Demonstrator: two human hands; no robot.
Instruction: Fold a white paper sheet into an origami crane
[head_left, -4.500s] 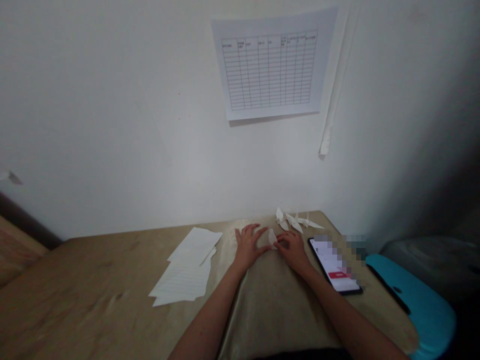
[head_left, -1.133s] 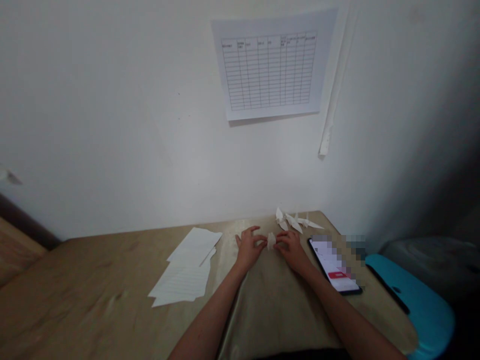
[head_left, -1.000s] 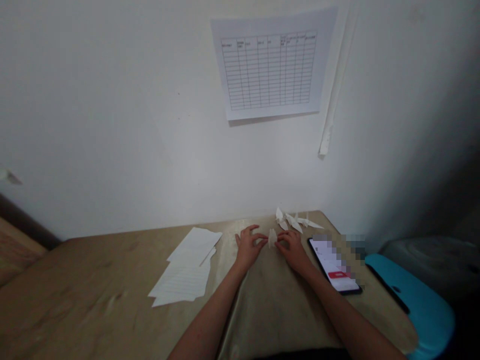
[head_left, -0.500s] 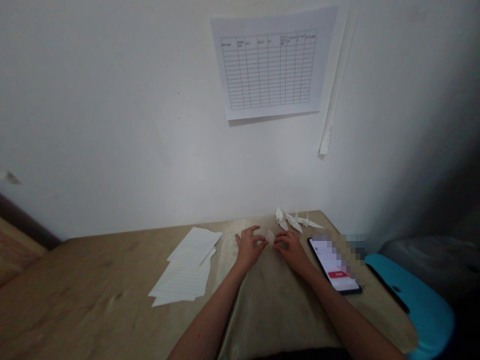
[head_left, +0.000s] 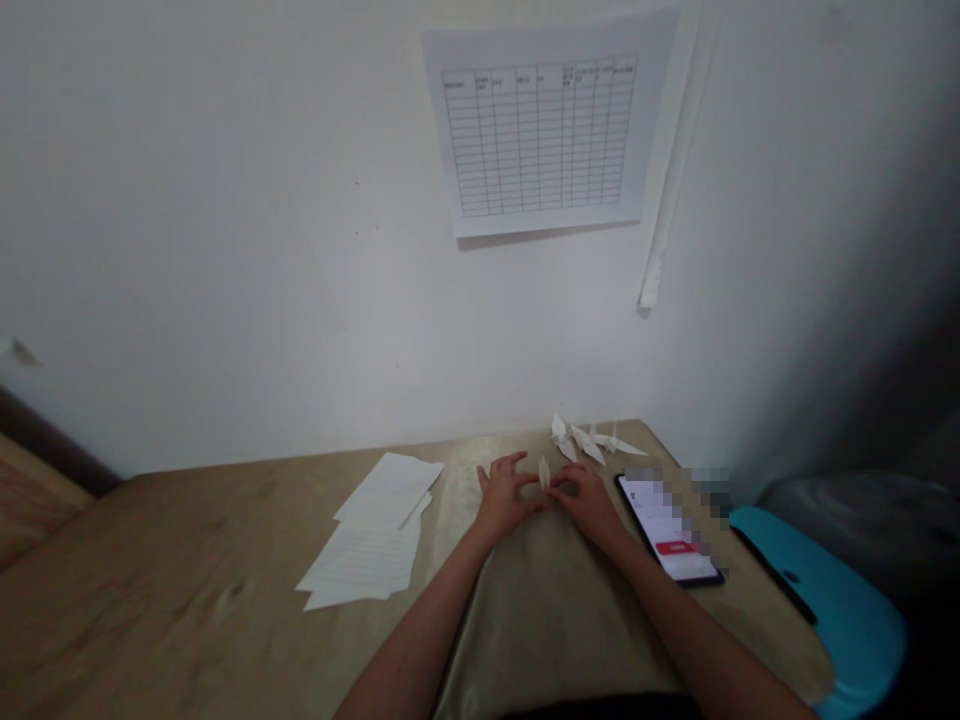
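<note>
A small piece of folded white paper (head_left: pixel 544 473) stands upright between my two hands, just above or on the tabletop. My right hand (head_left: pixel 586 497) pinches its lower right side between thumb and fingertips. On the other side, my left hand (head_left: pixel 507 497) has its fingers spread, with the thumb and index finger apart. Its fingertips come close to the paper's lower left edge; whether they touch it I cannot tell. Beyond my right hand lie several folded paper cranes (head_left: pixel 587 444), bunched near the wall.
Left of my hands, loose white paper sheets (head_left: pixel 375 540) overlap on the brown-covered table (head_left: pixel 187 580). A phone (head_left: pixel 671 535) with a lit screen lies right of my right forearm. A turquoise plastic object (head_left: pixel 847 610) stands past the table's right edge. A printed chart (head_left: pixel 547 130) hangs on the wall.
The folded paper has turned to show a narrower, upright shape. My left thumb and index finger have separated from their pinch on it. My right hand stays on the paper.
</note>
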